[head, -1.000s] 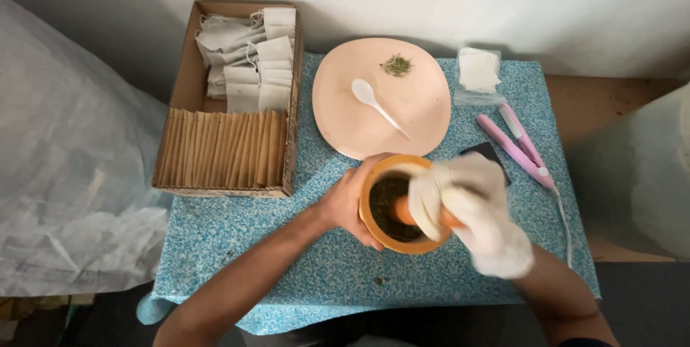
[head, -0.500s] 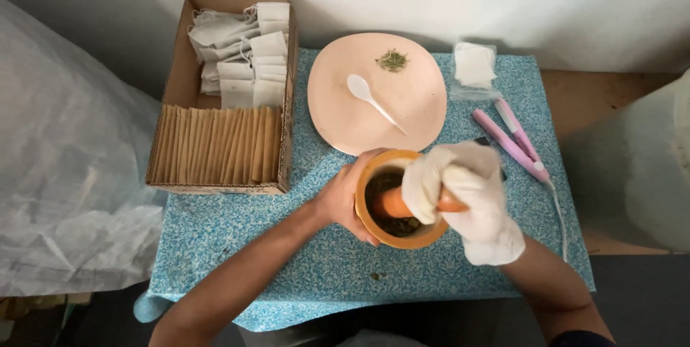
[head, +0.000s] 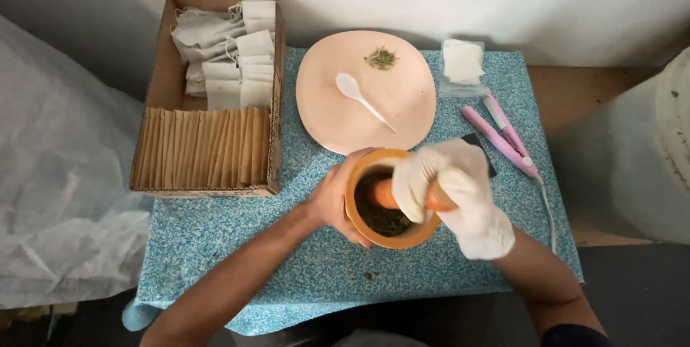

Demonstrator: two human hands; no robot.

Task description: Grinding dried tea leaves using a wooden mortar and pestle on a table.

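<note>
An orange mortar (head: 374, 235) with dark green crushed herbs inside stands on the blue speckled cloth (head: 244, 246). My bare left hand (head: 332, 199) wraps around its left side. My right hand (head: 453, 189), in a white glove, grips an orange pestle (head: 382, 194) whose tip points down to the left into the herbs. Just behind the mortar lies a pale pink plate (head: 402, 102) holding a white spoon (head: 359, 97) and a small pinch of green herbs (head: 380, 58).
A cardboard box (head: 158, 95) at the left holds white drawstring tea bags (head: 230, 52) and a row of brown paper sleeves (head: 205, 147). A stack of white sachets (head: 462, 63) and a pink hair-straightener-like sealer (head: 503, 138) with cord lie right. White plastic sheeting (head: 57, 196) hangs left.
The pestle has shifted inside the mortar, its tip swinging toward the left side. My left hand keeps its grip on the mortar.
</note>
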